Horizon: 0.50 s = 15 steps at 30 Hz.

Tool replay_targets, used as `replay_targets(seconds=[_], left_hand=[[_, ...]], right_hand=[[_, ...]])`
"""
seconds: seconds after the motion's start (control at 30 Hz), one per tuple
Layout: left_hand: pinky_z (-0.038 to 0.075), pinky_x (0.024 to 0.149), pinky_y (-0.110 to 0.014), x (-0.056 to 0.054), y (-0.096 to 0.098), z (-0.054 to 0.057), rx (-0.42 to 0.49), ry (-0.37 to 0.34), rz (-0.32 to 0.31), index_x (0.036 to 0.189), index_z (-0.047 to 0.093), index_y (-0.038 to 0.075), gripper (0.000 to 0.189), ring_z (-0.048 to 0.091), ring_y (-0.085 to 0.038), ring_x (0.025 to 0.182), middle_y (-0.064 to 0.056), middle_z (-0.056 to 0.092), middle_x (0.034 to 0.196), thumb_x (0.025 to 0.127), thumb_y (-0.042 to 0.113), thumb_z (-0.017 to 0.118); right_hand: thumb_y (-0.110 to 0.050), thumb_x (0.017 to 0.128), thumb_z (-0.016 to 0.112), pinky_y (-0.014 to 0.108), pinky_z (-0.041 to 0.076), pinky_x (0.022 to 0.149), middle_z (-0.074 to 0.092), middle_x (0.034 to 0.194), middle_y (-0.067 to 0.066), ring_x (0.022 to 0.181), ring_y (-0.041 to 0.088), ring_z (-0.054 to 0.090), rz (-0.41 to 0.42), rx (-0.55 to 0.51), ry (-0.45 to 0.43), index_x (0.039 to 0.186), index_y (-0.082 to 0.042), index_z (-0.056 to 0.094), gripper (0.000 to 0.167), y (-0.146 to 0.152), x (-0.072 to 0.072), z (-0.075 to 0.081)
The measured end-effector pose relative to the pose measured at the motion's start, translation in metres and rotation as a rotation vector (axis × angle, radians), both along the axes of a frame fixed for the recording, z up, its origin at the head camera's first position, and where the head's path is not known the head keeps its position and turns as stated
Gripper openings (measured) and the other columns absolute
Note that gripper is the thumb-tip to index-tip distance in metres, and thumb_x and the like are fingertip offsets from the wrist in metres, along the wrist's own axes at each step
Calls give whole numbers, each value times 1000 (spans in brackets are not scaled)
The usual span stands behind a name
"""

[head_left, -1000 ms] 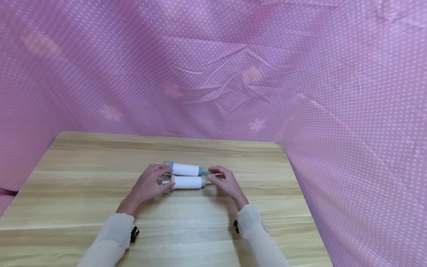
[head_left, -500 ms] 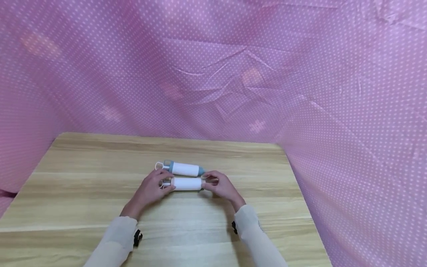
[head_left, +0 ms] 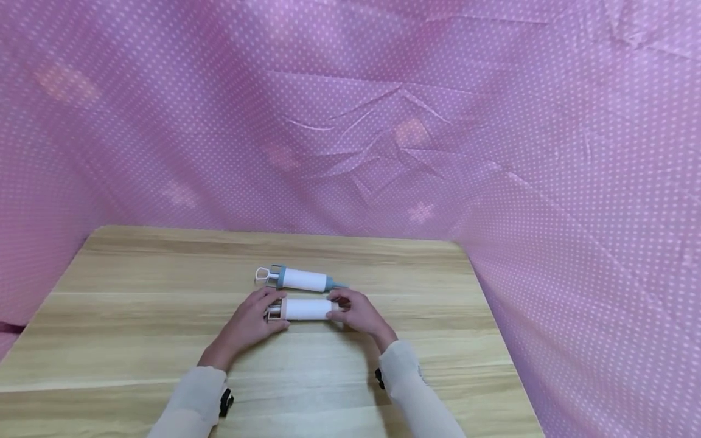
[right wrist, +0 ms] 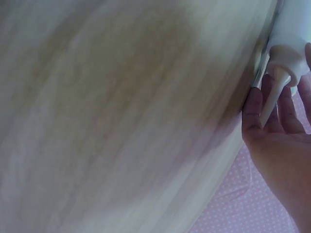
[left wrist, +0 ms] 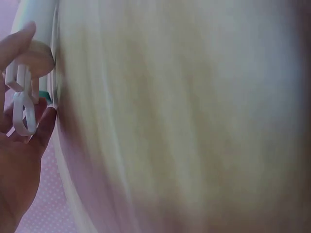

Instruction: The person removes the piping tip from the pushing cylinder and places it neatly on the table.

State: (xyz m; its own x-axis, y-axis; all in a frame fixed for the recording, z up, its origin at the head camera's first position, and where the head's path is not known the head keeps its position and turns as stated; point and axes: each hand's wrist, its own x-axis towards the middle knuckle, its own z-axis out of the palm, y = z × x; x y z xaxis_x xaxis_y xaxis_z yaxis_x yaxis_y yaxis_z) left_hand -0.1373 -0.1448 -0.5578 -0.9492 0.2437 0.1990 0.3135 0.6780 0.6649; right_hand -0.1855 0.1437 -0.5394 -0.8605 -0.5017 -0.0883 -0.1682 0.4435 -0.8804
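A white-barrelled syringe with beige ends (head_left: pixel 308 309) lies crosswise between my hands. My left hand (head_left: pixel 251 319) holds its plunger end, thumb on the near side and fingers on the far side. In the left wrist view, the white loop handle (left wrist: pixel 19 116) sits inside the curve of that hand. At the opposite end, my right hand (head_left: pixel 361 313) grips around the beige tip, partly hiding it. The right wrist view shows the slim nozzle (right wrist: pixel 274 97) among the fingers. Just beyond lies a second syringe with blue ends (head_left: pixel 305 280), its loop handle pointing left, untouched.
Both syringes are on a light wood-grain table (head_left: pixel 164 340) with rounded far corners. Pink dotted cloth (head_left: pixel 350 121) hangs behind the table and along both sides. Dark bands (head_left: pixel 226 401) show at the sleeve cuffs.
Both hands have come nearer to the body with the beige syringe, widening the gap from the blue one. My right hand has slid left onto the tip. The blue syringe is now fully uncovered.
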Motion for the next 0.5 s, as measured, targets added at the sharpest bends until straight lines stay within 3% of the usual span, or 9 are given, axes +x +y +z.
replay_targets(seconds=[0.27,0.5], left_hand=[[42,106,-61,0,-2,0,56,-54,10,136,61,8,63,52,-37,128,-13,58,137,83,33,85],[45,104,-57,5,-5,-3,139,-76,26,136,61,9,65,55,-35,126,-11,59,138,83,40,84]], right_hand=[[-17,90,79,40,53,96,68,115,7,107,23,64,-2,4,-47,119,-7,68,32,4,1,0],[-17,92,78,37,54,92,70,109,7,101,21,65,15,-19,-44,117,-5,69,30,4,2,-1]])
